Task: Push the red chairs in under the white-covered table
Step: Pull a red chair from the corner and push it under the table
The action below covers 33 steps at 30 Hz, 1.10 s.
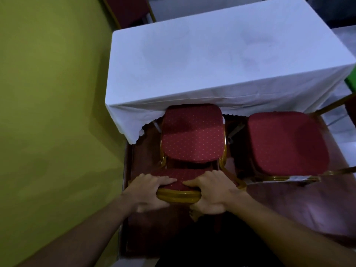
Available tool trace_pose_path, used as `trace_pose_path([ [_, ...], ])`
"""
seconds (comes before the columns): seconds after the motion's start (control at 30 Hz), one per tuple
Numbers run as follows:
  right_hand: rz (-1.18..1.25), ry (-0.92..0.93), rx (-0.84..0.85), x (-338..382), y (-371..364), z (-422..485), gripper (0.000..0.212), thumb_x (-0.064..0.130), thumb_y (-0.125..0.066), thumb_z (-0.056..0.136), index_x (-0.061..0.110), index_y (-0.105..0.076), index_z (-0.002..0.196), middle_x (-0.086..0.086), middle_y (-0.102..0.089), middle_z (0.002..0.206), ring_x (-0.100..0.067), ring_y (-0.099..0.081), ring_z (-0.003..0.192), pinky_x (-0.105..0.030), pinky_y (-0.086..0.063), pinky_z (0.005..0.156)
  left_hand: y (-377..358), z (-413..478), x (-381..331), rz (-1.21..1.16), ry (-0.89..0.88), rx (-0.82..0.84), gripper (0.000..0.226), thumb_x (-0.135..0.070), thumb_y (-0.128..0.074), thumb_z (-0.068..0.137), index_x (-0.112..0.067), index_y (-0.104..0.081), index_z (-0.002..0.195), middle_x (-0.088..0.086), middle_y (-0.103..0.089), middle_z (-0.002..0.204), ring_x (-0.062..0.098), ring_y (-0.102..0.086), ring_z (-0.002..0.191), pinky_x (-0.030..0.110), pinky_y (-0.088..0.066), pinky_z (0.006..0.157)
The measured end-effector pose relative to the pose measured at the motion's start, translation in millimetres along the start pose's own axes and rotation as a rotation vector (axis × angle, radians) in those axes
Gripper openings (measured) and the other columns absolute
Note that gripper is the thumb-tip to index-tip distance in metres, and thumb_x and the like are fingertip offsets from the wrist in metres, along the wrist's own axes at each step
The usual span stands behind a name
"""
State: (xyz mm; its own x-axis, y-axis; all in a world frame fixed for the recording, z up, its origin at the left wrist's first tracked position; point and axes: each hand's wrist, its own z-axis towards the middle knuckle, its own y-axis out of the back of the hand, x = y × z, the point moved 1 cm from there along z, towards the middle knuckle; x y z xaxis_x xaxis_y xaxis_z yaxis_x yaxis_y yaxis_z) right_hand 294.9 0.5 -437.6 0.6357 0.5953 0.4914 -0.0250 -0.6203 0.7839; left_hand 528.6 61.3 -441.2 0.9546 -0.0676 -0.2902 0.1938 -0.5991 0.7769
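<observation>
At the near edge of the white-covered surface, the left red chair sits with the front of its seat just under the hanging cloth, most of the seat exposed. Both hands are closed over the top of its backrest: the left hand and the right hand wrap the gold frame rail, fingers over the red padding. The step in hand looks like pushing this chair in; the next move calls for a straight, even shove forward, so the seat slides under without snagging the cloth. The second red chair, just beside it on the right, stands clear of the surface, not yet pushed in. A green wall borders the left.
</observation>
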Motion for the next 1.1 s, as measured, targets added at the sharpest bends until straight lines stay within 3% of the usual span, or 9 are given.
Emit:
trace_pose_path([
  [0.2, 0.019, 0.001, -0.016, -6, 7, 3, 0.069, 0.071, -0.055, 0.080, 0.045, -0.055, 0.144, 0.012, -0.069, 0.075, -0.006, -0.060, 0.068, -0.023, -0.036, 0.068, 2, 1, -6, -0.040, 0.039, -0.045, 0.091, -0.079, -0.045, 0.064, -0.050, -0.044, 0.150, -0.012, -0.055, 0.150, 0.016, -0.057, 0.131, 0.035, -0.034, 0.114],
  [0.3, 0.026, 0.016, -0.009, -12, 21, 6, 0.064, 0.069, -0.055, 0.074, 0.048, -0.064, 0.134, 0.012, -0.066, 0.070, -0.006, -0.058, 0.066, -0.022, -0.036, 0.067, 6, 7, -8, -0.062, 0.047, -0.114, 0.088, -0.078, -0.044, 0.064, -0.049, -0.050, 0.147, -0.008, -0.071, 0.130, 0.019, -0.064, 0.118, 0.036, -0.038, 0.107],
  [0.43, -0.022, 0.023, -0.025, -26, 40, 26, 0.052, 0.069, -0.058, 0.081, 0.051, -0.067, 0.129, 0.011, -0.075, 0.092, -0.008, -0.059, 0.074, -0.030, -0.044, 0.076, 17, 24, -7, -0.067, 0.068, -0.120, 0.089, -0.081, -0.040, 0.063, -0.049, -0.050, 0.146, 0.000, -0.076, 0.105, 0.025, -0.067, 0.103, 0.041, -0.046, 0.104],
  [0.53, -0.092, -0.008, -0.007, -35, 49, 49, 0.053, 0.071, -0.056, 0.087, 0.053, -0.060, 0.136, 0.011, -0.074, 0.100, -0.018, -0.067, 0.093, -0.037, -0.051, 0.087, 29, 38, 2, -0.082, 0.115, -0.118, 0.084, -0.081, -0.048, 0.068, -0.051, -0.049, 0.146, 0.004, -0.075, 0.111, 0.030, -0.066, 0.107, 0.044, -0.048, 0.103],
  [0.63, -0.106, -0.019, -0.081, -38, 56, 63, 0.073, 0.081, -0.042, 0.063, 0.057, -0.064, 0.129, 0.020, -0.063, 0.073, -0.012, -0.059, 0.072, -0.032, -0.043, 0.072, 42, 50, 11, -0.117, 0.137, -0.123, 0.073, -0.074, -0.059, 0.073, -0.054, -0.052, 0.143, 0.001, -0.073, 0.104, 0.029, -0.068, 0.101, 0.043, -0.053, 0.095],
  [0.7, -0.117, -0.022, -0.128, -42, 59, 73, 0.078, 0.081, -0.042, 0.056, 0.059, -0.064, 0.127, 0.015, -0.072, 0.083, -0.016, -0.065, 0.079, -0.031, -0.038, 0.070, 49, 57, 17, -0.118, 0.147, -0.128, 0.075, -0.073, -0.056, 0.069, -0.055, -0.053, 0.142, 0.000, -0.074, 0.104, 0.028, -0.068, 0.102, 0.041, -0.054, 0.092],
  [0.8, -0.114, -0.026, -0.165, -49, 65, 88, 0.077, 0.081, -0.045, 0.055, 0.059, -0.065, 0.126, 0.008, -0.076, 0.094, -0.023, -0.070, 0.091, -0.035, -0.041, 0.071, 60, 66, 23, -0.120, 0.158, -0.139, 0.079, -0.072, -0.050, 0.063, -0.054, -0.055, 0.140, -0.001, -0.075, 0.103, 0.027, -0.068, 0.102, 0.039, -0.053, 0.090],
  [0.93, -0.101, -0.034, -0.169, -51, 77, 101, 0.076, 0.081, -0.047, 0.056, 0.057, -0.067, 0.125, 0.007, -0.076, 0.093, -0.024, -0.069, 0.090, -0.035, -0.042, 0.072, 75, 77, 29, -0.108, 0.173, -0.125, 0.073, -0.066, -0.055, 0.066, -0.055, -0.056, 0.139, -0.008, -0.065, 0.082, 0.026, -0.068, 0.096, 0.036, -0.052, 0.085],
  [1.1, -0.113, -0.062, -0.149, -56, 88, 116, 0.075, 0.081, -0.046, 0.058, 0.056, -0.067, 0.126, 0.011, -0.068, 0.077, -0.021, -0.067, 0.084, -0.034, -0.040, 0.071, 90, 89, 35, -0.104, 0.175, -0.124, 0.071, -0.060, -0.056, 0.068, -0.054, -0.057, 0.139, -0.012, -0.070, 0.078, 0.023, -0.068, 0.092, 0.035, -0.053, 0.083],
])
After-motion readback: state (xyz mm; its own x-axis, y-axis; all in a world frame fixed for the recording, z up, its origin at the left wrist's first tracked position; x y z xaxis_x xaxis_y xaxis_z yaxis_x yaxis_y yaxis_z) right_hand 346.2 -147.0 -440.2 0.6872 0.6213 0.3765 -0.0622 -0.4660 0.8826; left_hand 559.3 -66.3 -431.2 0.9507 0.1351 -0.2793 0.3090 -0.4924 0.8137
